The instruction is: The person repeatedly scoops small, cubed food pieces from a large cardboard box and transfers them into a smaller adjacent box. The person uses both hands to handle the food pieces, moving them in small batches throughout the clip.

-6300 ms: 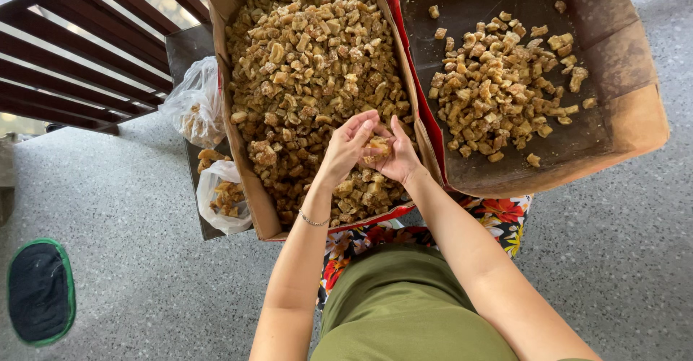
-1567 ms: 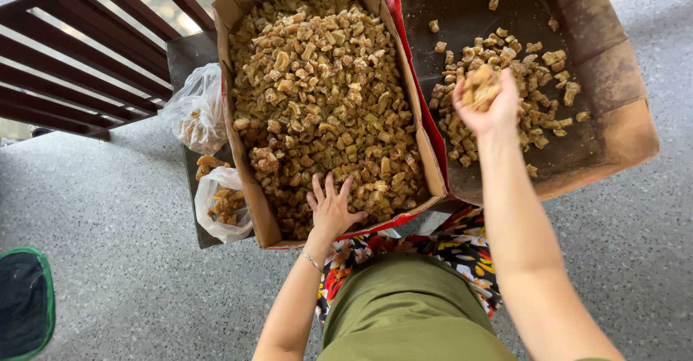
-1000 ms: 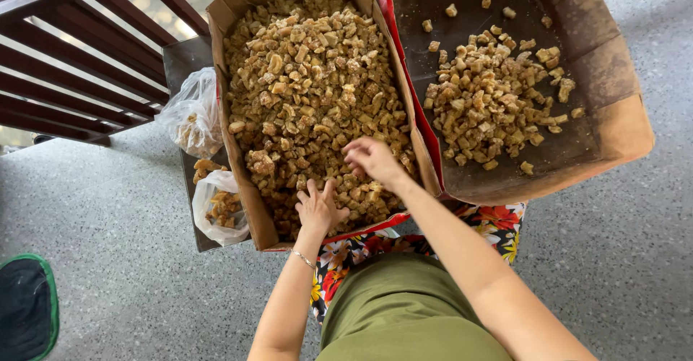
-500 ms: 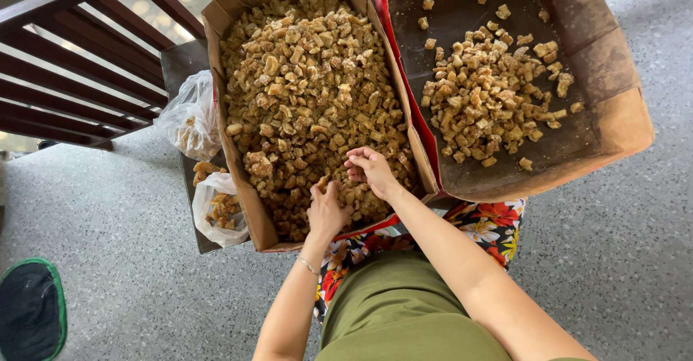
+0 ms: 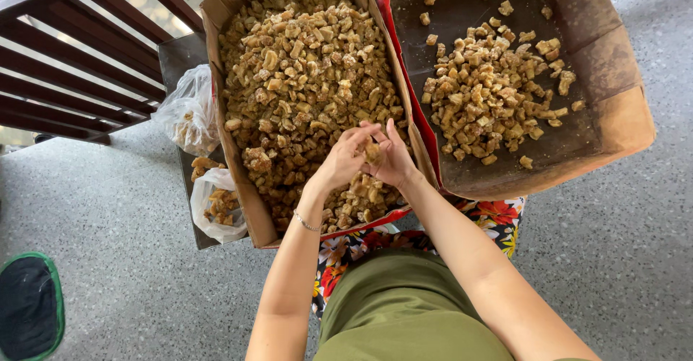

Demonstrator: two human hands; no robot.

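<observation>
A cardboard box [image 5: 229, 157] heaped with brown sugary chunks [image 5: 310, 72] sits in front of me. To its right an open box [image 5: 613, 115] holds a smaller pile of chunks [image 5: 491, 94]. My left hand [image 5: 339, 162] and my right hand [image 5: 393, 159] meet over the near end of the full box. Together they grip one chunk [image 5: 372, 151] between their fingertips. A thin bracelet circles my left wrist.
Two clear plastic bags [image 5: 189, 112] [image 5: 216, 206] with a few chunks lie left of the full box. A dark wooden railing [image 5: 79, 50] runs at upper left. Speckled grey floor [image 5: 613, 260] surrounds everything. A green-rimmed dark object [image 5: 29, 307] lies at lower left. Floral cloth [image 5: 498, 216] shows under the boxes.
My right hand dropped chunks into the right box, then came back to the full box. My left hand lifted off the pile, and both hands now close on one chunk.
</observation>
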